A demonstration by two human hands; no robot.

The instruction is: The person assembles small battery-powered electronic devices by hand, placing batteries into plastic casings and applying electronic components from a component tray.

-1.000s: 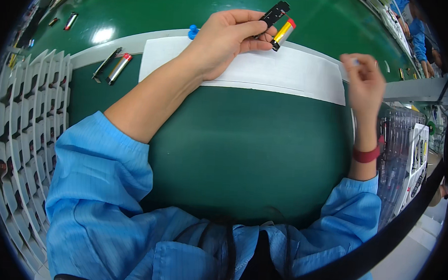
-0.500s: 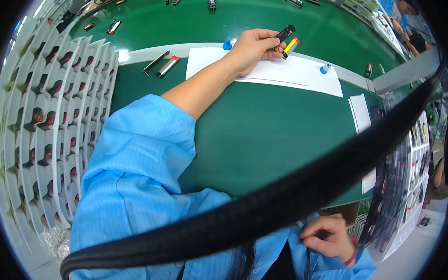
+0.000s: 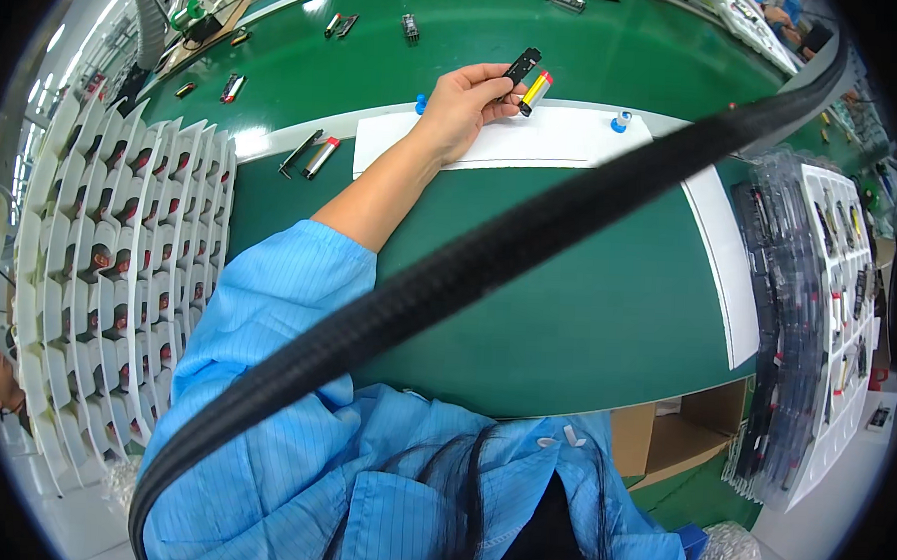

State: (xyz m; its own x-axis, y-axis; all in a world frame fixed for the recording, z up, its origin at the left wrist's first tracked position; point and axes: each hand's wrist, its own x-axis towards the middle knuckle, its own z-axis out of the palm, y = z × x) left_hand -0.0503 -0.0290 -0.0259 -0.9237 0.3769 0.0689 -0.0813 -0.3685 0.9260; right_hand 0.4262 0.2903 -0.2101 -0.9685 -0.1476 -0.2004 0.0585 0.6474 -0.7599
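Observation:
My left hand (image 3: 458, 115) reaches over the far edge of the green mat and pinches a slim black part (image 3: 523, 67) between thumb and fingers. Beside the part hangs a flat battery (image 3: 537, 94) with yellow, silver and red sides; whether a wire joins the two is too small to tell. Under my wrist lies a white strip (image 3: 565, 143), with a small blue-capped object (image 3: 622, 121) on its right and another blue one (image 3: 421, 104) at its left. My right hand is out of view.
To the left stand stacked white trays (image 3: 119, 266); clear and white trays (image 3: 828, 297) rise at the right. Another black part (image 3: 300, 154) and battery (image 3: 322, 158) lie on the mat. Beyond runs a green belt (image 3: 480, 26) with scattered parts. An open cardboard box (image 3: 687, 431) sits below.
My right hand has gone out of view at the lower right. The view has shifted, and the black strap crosses higher. My left hand keeps hold of the black part and battery.

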